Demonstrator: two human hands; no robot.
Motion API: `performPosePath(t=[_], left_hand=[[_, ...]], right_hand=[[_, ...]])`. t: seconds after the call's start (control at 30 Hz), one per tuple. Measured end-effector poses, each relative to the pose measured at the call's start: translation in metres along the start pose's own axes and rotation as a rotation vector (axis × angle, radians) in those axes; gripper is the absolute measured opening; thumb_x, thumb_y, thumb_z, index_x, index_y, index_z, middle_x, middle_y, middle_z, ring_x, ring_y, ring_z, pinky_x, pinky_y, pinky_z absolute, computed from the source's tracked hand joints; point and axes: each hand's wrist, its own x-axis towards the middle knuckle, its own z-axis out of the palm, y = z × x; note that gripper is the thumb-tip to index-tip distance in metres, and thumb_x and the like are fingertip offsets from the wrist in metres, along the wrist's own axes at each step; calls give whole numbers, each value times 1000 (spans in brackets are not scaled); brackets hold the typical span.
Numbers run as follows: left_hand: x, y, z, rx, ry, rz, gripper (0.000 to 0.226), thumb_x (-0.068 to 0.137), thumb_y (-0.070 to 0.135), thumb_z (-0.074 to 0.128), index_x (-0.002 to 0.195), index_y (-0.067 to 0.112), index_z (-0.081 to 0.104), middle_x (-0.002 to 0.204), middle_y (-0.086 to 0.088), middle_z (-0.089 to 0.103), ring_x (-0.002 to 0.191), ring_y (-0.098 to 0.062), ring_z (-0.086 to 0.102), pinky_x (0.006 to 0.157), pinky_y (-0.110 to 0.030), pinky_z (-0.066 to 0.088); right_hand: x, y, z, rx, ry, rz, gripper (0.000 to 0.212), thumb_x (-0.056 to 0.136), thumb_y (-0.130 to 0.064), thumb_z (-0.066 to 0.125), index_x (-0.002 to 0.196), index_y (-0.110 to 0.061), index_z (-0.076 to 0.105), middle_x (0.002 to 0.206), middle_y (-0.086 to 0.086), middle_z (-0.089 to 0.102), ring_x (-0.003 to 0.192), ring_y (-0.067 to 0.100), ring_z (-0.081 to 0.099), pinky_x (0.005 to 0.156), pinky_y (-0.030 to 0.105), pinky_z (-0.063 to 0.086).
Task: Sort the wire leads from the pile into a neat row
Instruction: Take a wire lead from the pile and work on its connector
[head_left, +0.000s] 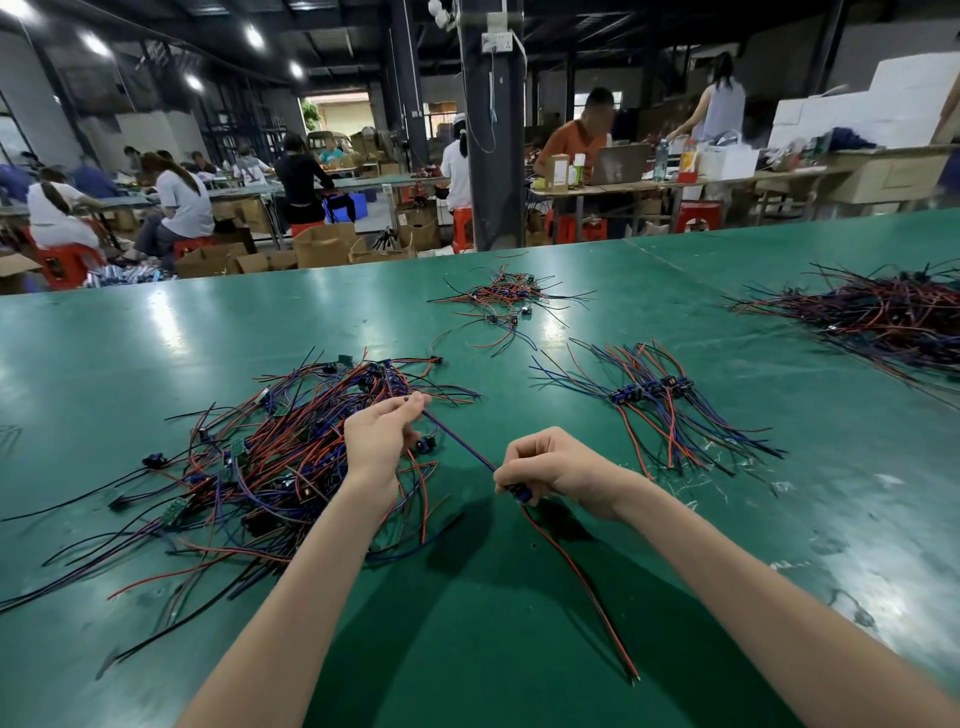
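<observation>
1. We hold one wire lead (460, 439) stretched between both hands, just above the green table (519, 623).
2. Our left hand (382, 441) pinches the lead's blue end in curled fingertips. Our right hand (558, 467) is clamped on its dark blue connector (521, 493), and a red-and-black tail runs from there toward five o'clock, its tip reaching the table.
3. The pile (260, 467), a loose tangle of red, blue and black leads, sprawls at nine o'clock of our hands and passes under the left wrist.
4. At two o'clock of the right hand lies the row (654, 395), its leads side by side and their connectors lined up mid-length.
5. A smaller tangle (509, 296) sits at twelve o'clock, and a larger heap (883, 317) lies farther out toward two o'clock.
6. Beyond the table, people (176, 202) work at benches among cardboard boxes (322, 244) and red stools (67, 265).
</observation>
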Motion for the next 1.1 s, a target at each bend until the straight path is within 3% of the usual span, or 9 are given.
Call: performPosePath(t=[0.07, 0.2, 0.3, 0.47, 0.53, 0.6, 0.73, 0.87, 1.1], left_hand=[[1, 0, -1, -125, -28, -129, 7, 85, 10, 68, 86, 7, 74, 61, 2, 54, 52, -7, 41, 47, -15, 46], [-1, -1, 1, -123, -21, -114, 10, 86, 15, 68, 89, 8, 74, 65, 0, 50, 51, -6, 42, 52, -18, 47], [-5, -1, 5, -101, -84, -113, 14, 87, 24, 67, 86, 10, 71, 71, 0, 61, 50, -4, 50, 57, -20, 49], [-34, -5, 25, 180, -474, -115, 16, 88, 23, 65, 85, 9, 72, 78, -2, 72, 61, -7, 50, 52, -14, 40], [-46, -9, 32, 274, -605, -79, 19, 87, 19, 66, 86, 1, 72, 72, -9, 64, 56, -8, 42, 47, -15, 32], [-54, -14, 38, 330, -671, -37, 21, 86, 15, 68, 85, -5, 71, 60, -4, 54, 50, -7, 35, 46, -18, 27], [-62, -17, 42, 309, -657, -47, 17, 86, 18, 69, 74, 6, 72, 50, 4, 49, 46, -6, 34, 47, -19, 26], [-61, -14, 44, 210, -587, -113, 17, 85, 19, 69, 72, 7, 72, 67, -10, 58, 49, -7, 38, 47, -19, 27], [-53, -11, 40, 41, -412, -257, 10, 85, 22, 68, 88, 14, 71, 63, 10, 60, 56, -3, 41, 57, -19, 38]], right_hand=[[0, -1, 0, 8, 4, -3, 24, 82, -1, 64, 61, -10, 63, 58, -2, 64, 49, 5, 53, 47, 14, 41], [0, -1, 2, 30, 47, -16, 24, 82, -2, 65, 61, -11, 65, 59, -2, 65, 49, 6, 53, 48, 15, 41], [4, 1, 3, 85, 199, -51, 22, 82, -5, 68, 61, -13, 69, 60, 2, 63, 50, 10, 52, 47, 16, 40], [9, 2, -3, 188, 461, -70, 18, 83, -8, 69, 65, -9, 69, 56, 0, 61, 49, 8, 52, 45, 16, 39], [10, 2, -5, 199, 522, -76, 20, 83, -8, 68, 63, -10, 69, 54, -1, 60, 47, 6, 50, 44, 15, 39], [11, 3, -7, 193, 553, -81, 21, 84, -9, 68, 62, -11, 69, 56, 1, 62, 48, 5, 52, 44, 14, 39], [12, 4, -6, 189, 555, -76, 22, 86, -13, 68, 63, -12, 69, 55, -4, 63, 50, 2, 55, 49, 15, 41], [11, 0, -3, 256, 485, -51, 23, 90, -25, 63, 73, -10, 69, 62, 0, 63, 54, 8, 56, 52, 19, 47], [7, -2, 5, 254, 324, 31, 31, 90, -38, 60, 79, -10, 53, 66, 1, 60, 47, 11, 49, 46, 22, 40]])
